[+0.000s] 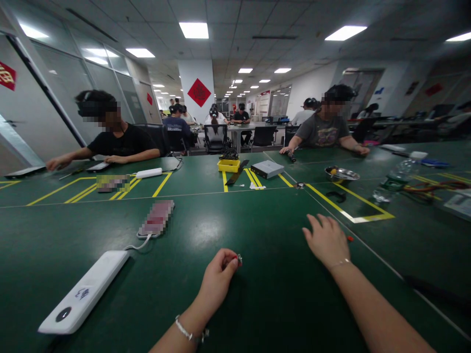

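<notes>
Between the thumb and fingers of my left hand [220,274] is a small shiny metal piece with a bit of red [240,259]; its exact kind is too small to make out. That hand is closed in a pinch just above the green table [272,304]. My right hand [327,240] reaches forward over the table to the right, palm down, fingers apart, with nothing seen in it. Close beside its wrist lies a tiny orange-red piece [350,239].
A white power bank [86,289] is cabled to a phone [156,219] on the left. Farther off are a yellow tray [228,165], a grey box [268,169], a metal bowl [342,174] and a plastic bottle [395,179]. Two people sit across the table.
</notes>
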`<state>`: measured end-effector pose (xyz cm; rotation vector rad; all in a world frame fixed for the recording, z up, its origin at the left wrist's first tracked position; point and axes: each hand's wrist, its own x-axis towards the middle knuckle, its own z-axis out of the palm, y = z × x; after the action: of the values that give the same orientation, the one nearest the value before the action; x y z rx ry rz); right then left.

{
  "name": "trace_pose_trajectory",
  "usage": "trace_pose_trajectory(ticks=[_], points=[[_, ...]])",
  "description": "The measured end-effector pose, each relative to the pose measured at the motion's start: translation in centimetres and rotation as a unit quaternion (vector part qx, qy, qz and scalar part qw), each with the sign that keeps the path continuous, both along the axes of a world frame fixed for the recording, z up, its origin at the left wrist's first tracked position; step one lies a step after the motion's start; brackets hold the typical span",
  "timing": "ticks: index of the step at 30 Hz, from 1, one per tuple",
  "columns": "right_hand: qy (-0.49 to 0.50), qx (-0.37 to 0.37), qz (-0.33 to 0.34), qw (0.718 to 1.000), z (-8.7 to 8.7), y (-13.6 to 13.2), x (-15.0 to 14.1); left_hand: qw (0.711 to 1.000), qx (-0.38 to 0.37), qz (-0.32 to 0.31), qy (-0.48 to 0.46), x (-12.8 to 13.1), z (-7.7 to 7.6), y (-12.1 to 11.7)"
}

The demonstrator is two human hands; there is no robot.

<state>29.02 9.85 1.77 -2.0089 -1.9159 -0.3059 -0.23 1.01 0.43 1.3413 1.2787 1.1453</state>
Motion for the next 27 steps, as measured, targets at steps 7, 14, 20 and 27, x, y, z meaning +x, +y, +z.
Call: trace_pose_trajectory(ticks=[7, 14, 20, 27], points=[[0.05, -0.192, -0.17, 0.965, -2.2, 1.7, 8.9, 1.0, 0.0, 0.008, -0.024, -0.2, -0.1, 0.1], [0.013, -0.172, -0.142, 0.975, -1.1, 1.2, 7.8, 1.0, -0.002, 0.004, -0.026, -0.4, -0.1, 0.0], [0.062, -0.095, -0.041, 0.993, -0.3, 1.3, 5.4, 0.999, -0.02, 0.016, -0.023, -0.3, -0.3, 0.2], [0.493, -0.214, 0.134, 0.832, 0.2, -1.0, -4.7, 0.999, -0.022, 0.032, -0.031, -0.1, 0.1, 0.2]])
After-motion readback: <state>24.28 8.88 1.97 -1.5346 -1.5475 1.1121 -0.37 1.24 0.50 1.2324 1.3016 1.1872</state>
